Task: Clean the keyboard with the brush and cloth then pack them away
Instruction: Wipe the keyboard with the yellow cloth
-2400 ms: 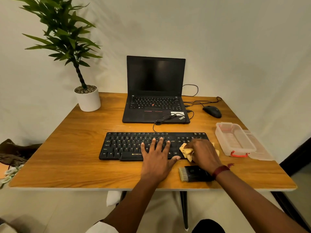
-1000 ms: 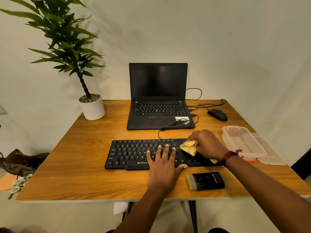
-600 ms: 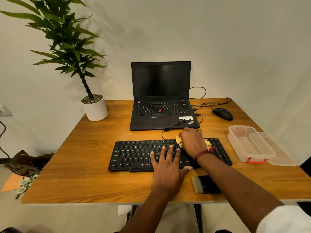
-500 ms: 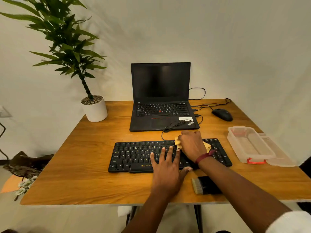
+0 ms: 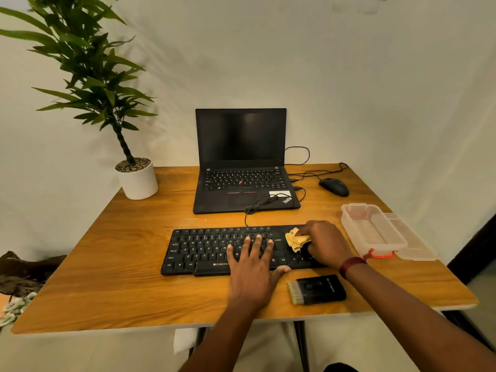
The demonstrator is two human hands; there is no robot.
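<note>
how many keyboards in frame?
2. The standalone black keyboard lies near the front of the table, under the left hand and the right hand, which grips the cloth; the laptop keyboard is behind it. None seems hidden.

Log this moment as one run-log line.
wiping keyboard | right hand grips yellow cloth | left hand flat on keyboard | brush on table

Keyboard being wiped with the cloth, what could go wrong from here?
The right hand, wiping with the cloth at the right end of the keyboard, could bump the open container beside it. Its forearm runs beside the brush near the front table edge and might knock it off.
</note>
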